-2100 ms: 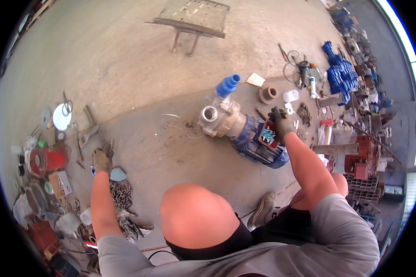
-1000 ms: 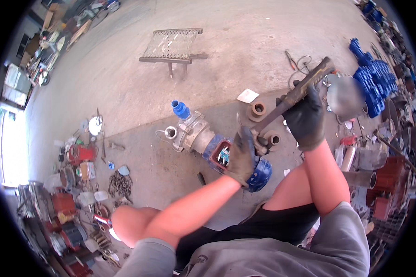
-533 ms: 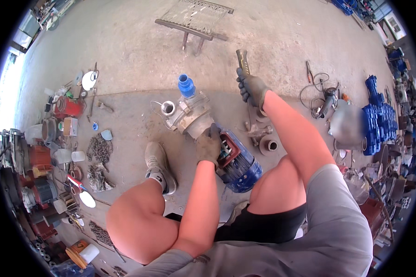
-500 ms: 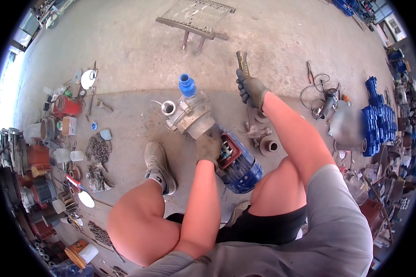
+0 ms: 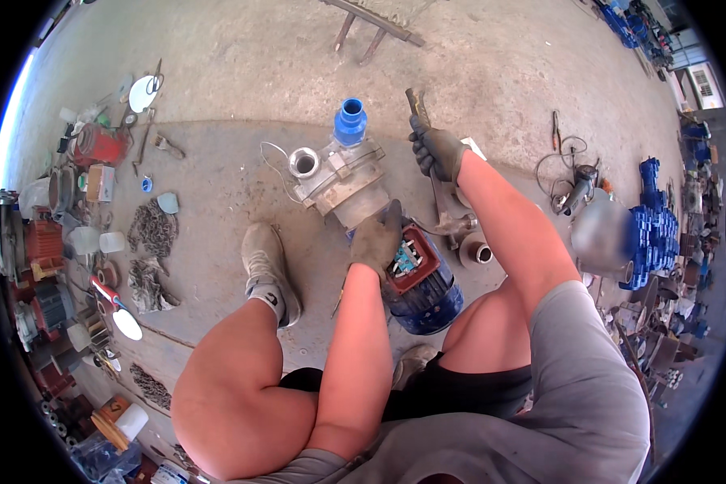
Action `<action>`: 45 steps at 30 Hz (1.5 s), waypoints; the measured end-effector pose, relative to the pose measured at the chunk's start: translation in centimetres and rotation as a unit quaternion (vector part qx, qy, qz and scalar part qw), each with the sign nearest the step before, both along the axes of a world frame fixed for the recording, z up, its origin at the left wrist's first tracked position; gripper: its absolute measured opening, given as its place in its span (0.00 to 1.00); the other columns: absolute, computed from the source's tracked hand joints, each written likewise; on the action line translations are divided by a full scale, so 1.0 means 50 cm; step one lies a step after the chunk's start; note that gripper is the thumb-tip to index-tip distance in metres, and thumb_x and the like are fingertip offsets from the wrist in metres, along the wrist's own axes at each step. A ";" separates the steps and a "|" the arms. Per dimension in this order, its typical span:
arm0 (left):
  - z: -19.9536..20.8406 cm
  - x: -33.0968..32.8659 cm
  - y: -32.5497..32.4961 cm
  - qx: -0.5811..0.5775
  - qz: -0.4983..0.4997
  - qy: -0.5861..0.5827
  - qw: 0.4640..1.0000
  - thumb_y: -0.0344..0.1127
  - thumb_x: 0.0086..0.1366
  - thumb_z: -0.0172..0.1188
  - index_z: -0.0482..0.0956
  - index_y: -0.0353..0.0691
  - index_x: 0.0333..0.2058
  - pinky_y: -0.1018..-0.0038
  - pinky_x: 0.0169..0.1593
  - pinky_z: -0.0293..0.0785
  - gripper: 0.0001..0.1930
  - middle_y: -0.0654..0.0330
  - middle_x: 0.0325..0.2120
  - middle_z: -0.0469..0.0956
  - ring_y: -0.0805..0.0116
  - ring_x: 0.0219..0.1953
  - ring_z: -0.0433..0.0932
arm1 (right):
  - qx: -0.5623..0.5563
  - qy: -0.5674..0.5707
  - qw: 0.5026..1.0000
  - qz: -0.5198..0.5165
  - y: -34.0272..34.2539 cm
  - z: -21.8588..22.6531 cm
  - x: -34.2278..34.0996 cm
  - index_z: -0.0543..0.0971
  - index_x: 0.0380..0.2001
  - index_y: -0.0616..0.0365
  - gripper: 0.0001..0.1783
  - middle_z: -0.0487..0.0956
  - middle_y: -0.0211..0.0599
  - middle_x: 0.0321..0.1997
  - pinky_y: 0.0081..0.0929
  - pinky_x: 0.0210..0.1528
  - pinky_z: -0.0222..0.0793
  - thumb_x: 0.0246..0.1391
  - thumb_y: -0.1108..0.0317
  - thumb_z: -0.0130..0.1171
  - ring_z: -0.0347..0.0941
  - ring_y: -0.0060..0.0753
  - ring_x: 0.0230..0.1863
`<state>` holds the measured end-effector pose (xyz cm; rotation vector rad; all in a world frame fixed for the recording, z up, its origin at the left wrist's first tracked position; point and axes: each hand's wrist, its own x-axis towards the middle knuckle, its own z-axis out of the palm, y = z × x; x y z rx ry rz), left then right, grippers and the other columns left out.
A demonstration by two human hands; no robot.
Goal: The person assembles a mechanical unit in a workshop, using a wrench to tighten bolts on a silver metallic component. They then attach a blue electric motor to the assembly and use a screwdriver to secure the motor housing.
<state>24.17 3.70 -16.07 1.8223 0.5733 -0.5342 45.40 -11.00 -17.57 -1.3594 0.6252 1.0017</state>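
A pump (image 5: 343, 181) with a grey metal casing and a blue motor (image 5: 427, 302) lies on the floor between my legs. Its red-edged terminal box (image 5: 415, 260) is uncovered, with wires and terminals showing inside. A blue pipe fitting (image 5: 351, 123) sticks up at the pump's far end. My gloved left hand (image 5: 375, 240) grips the motor where it meets the casing, beside the terminal box; its fingertips are partly hidden. Right of the pump, my gloved right hand (image 5: 437, 151) is closed round the handle of a hammer (image 5: 441, 198), its head down near the floor.
Round metal parts (image 5: 477, 252) lie by my right knee. Farther right are an angle grinder (image 5: 577, 189) with its cord and blue castings (image 5: 653, 230). Chains (image 5: 153, 227), a brush (image 5: 169, 146) and motors (image 5: 48, 242) lie left. A low bench (image 5: 375, 20) stands ahead.
The view has shifted, so the bench sits higher in the picture. My left hand has moved slightly on the motor, its thumb now visible. My right hand still holds the hammer.
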 end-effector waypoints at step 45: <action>0.006 -0.004 -0.006 0.000 0.016 -0.021 1.000 0.63 0.77 0.50 0.89 0.36 0.51 0.60 0.61 0.76 0.33 0.41 0.46 0.89 0.44 0.52 0.87 | -0.163 -0.266 0.928 0.205 0.130 0.171 -0.080 0.82 0.42 0.56 0.26 0.77 0.27 0.27 0.29 0.23 0.66 0.66 0.41 0.70 0.68 0.21 0.23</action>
